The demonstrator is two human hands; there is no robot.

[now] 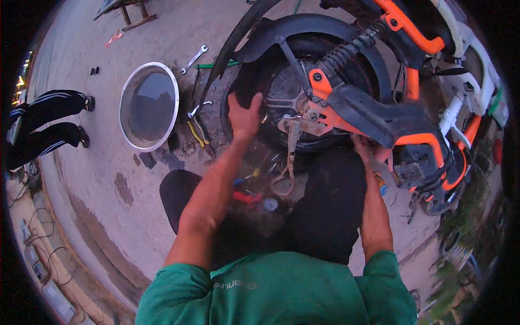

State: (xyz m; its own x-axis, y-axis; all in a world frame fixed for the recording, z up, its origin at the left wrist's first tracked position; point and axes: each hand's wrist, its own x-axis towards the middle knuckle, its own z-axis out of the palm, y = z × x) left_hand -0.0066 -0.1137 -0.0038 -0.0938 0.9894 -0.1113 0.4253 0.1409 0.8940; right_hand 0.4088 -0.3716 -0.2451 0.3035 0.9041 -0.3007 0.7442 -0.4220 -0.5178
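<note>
A motorbike's rear wheel with a black tire (pixel 250 81) stands in front of me, its grey hub (pixel 284 89) facing up toward me. My left hand (pixel 245 115) grips the tire's left side, thumb on the sidewall and the other fingers partly hidden round its edge. Low on the wheel's right, under the dark swingarm (pixel 368 112), is my right hand (pixel 362 145); its fingers are mostly hidden behind the bike's parts. Between the hands, a coil spring (pixel 293 135) hangs from the orange bracket (pixel 325 122), with a bent metal stand (pixel 284 187) below.
Left of the wheel sits a metal basin (pixel 123 108) of water. Near it lie an open-ended wrench (pixel 194 59) and yellow-handled pliers (pixel 196 134). A round gauge (pixel 271 205) and a red tool (pixel 247 198) lie between my knees. Another person's legs (pixel 54 103) show at far left.
</note>
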